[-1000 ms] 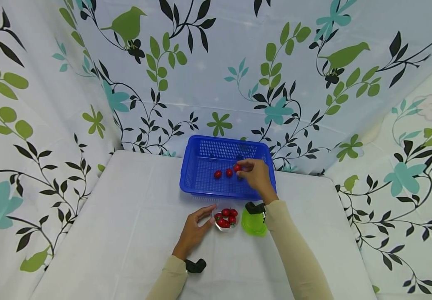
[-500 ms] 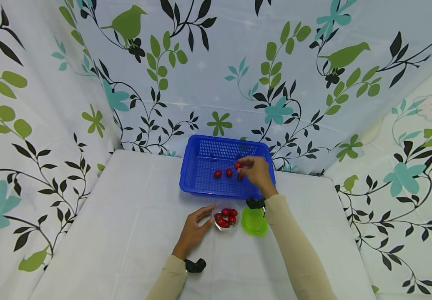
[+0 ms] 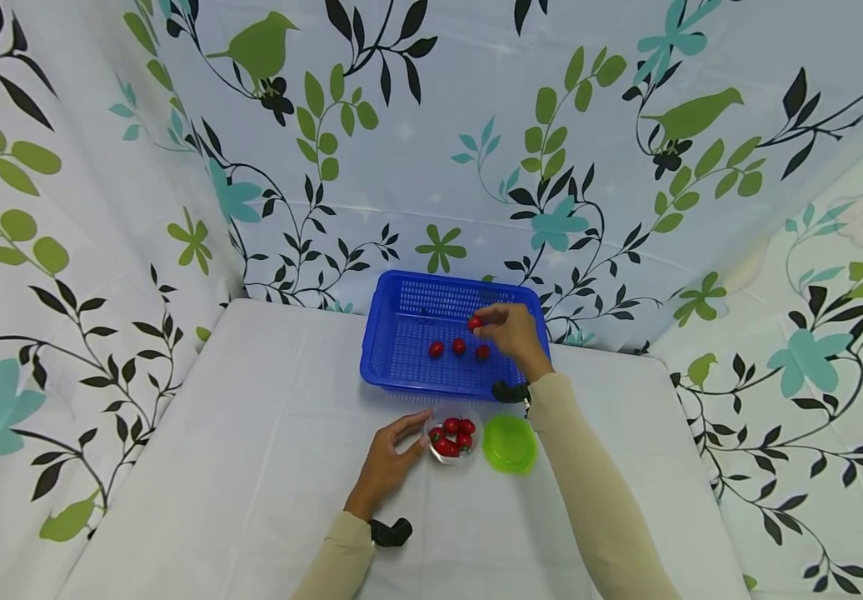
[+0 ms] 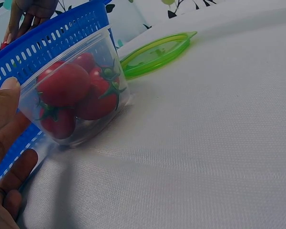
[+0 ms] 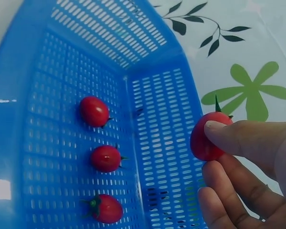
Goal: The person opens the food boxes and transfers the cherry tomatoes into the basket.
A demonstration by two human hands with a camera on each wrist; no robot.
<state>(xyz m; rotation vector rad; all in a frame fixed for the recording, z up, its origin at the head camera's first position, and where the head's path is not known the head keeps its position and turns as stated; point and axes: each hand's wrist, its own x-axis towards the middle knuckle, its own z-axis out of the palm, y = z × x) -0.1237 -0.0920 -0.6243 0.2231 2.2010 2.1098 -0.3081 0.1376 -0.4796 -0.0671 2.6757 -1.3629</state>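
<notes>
While a tomato (image 5: pixel 200 143) is pinched by the right hand (image 3: pixel 512 335), the cup (image 4: pixel 103 47) is touched by the loosely spread left hand (image 3: pixel 385 463), maybe to steady it.

No text, label, brand, number or sign is legible in the head, left wrist or right wrist view.
</notes>
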